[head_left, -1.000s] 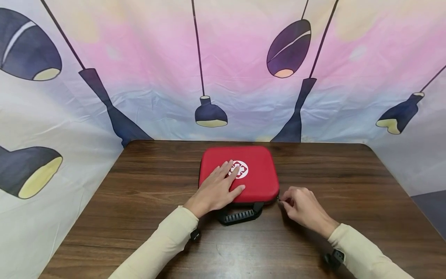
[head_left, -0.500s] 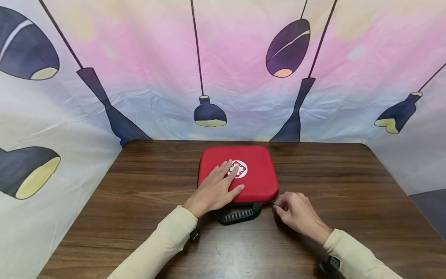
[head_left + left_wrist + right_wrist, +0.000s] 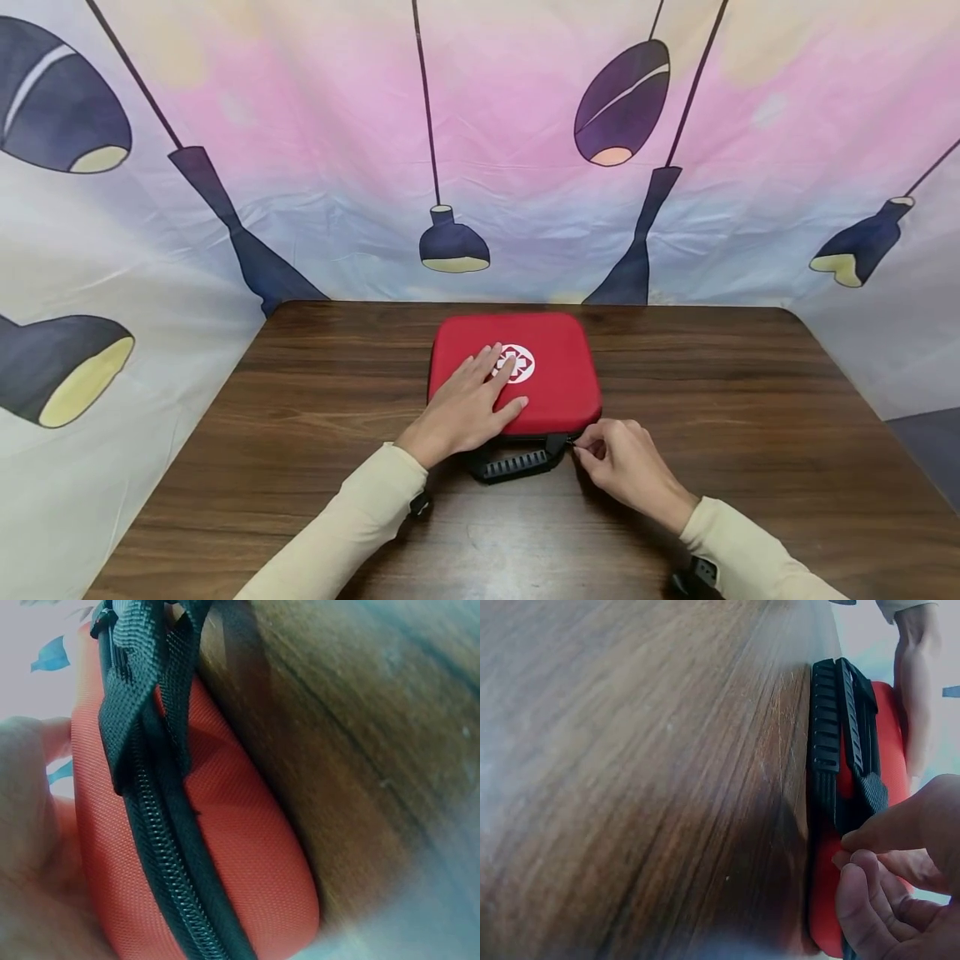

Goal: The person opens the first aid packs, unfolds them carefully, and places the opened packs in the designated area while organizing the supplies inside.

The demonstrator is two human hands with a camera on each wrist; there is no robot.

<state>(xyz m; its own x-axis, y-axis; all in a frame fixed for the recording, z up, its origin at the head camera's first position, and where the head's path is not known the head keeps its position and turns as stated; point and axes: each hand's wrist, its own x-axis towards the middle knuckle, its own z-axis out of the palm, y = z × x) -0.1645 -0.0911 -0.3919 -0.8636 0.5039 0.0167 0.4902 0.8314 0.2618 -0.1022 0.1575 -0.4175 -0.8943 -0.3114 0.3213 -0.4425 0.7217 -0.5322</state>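
One red case [image 3: 558, 392] I see lying flat on the wooden table [image 3: 750, 400], with black handle [image 3: 516, 467] at its near side. The left hand [image 3: 461, 410] rests on top, fingers extended; the right hand [image 3: 632, 465] pinches a small zipper pull [image 3: 572, 442] beside the handle.

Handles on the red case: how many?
2. In the right wrist view, the lower handle runs nearest the table and the upper handle runs beside it, nearer the top of the red case. Any on the far side would be hidden.
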